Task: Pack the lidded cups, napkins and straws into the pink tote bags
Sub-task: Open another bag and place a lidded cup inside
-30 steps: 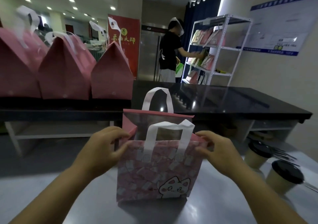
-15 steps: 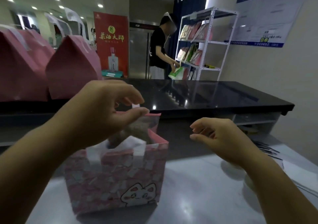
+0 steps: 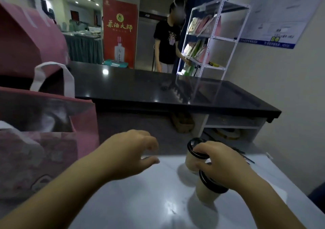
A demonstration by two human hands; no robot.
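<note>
An open pink tote bag (image 3: 84,123) with white handles stands at the left on the white table (image 3: 140,202). Two tan lidded cups with black lids stand at the right: a far cup (image 3: 190,162) and a near cup (image 3: 206,193). My right hand (image 3: 223,165) lies over both lids; its fingers curl over the far cup's lid and the thumb sits under that rim. My left hand (image 3: 130,156) hovers over the table between bag and cups, its fingers loosely curled and holding nothing. Thin black straws (image 3: 245,156) lie behind my right hand.
A black counter (image 3: 167,95) runs behind the table, with another pink bag (image 3: 26,40) on its left end. Behind the counter a person (image 3: 168,40) stands at a white shelf rack (image 3: 214,40). A red banner (image 3: 119,31) stands further left.
My view swung right, so the tote bag is now at the left edge. My left hand let go of the bag handle. My right hand dropped onto the cup lids.
</note>
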